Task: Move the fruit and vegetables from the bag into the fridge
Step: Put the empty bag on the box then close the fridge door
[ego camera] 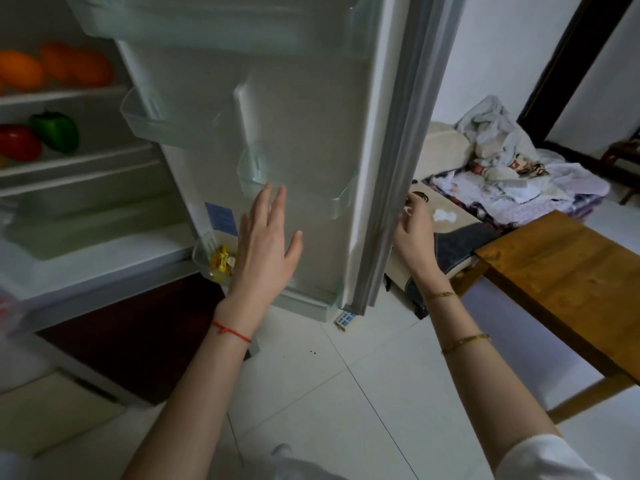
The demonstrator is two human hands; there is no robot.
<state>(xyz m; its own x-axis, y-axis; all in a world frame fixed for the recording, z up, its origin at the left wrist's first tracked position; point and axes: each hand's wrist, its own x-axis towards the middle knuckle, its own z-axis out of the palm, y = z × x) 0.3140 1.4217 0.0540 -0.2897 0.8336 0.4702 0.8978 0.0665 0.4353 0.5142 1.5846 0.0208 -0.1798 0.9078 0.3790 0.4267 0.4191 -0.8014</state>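
At centre frame: fridge door [304, 140], swung open, inner side facing the camera, with clear plastic door bins [149, 123] at several heights. The lowest bin holds a small yellow packet [221, 263].

Left hand [265, 244]: raised in front of the door's inner panel, fingers straight and spread, holding nothing; whether it touches the panel cannot be told. A red string [231, 331] circles the wrist.

Right hand [414, 233]: at the outer edge of the door beside the grey seal [391, 202], fingers loosely curved toward the edge; a firm grip cannot be confirmed. Two gold bracelets [465, 342] sit on the forearm.

Fridge [104, 244] interior, far left: upper shelf with oranges [20, 69]; the shelf below with a green pepper [57, 131] just beside a red pepper [19, 142]; a pale drawer beneath.

Right side: wooden surface [568, 271], brown, angled into the frame. Behind it, a low bed or couch piled with crumpled cloth and a white plastic bag [491, 129]; its contents cannot be made out.

Floor [346, 393]: pale tiles, with a small blue-and-white box [345, 320] below the door's lower corner.
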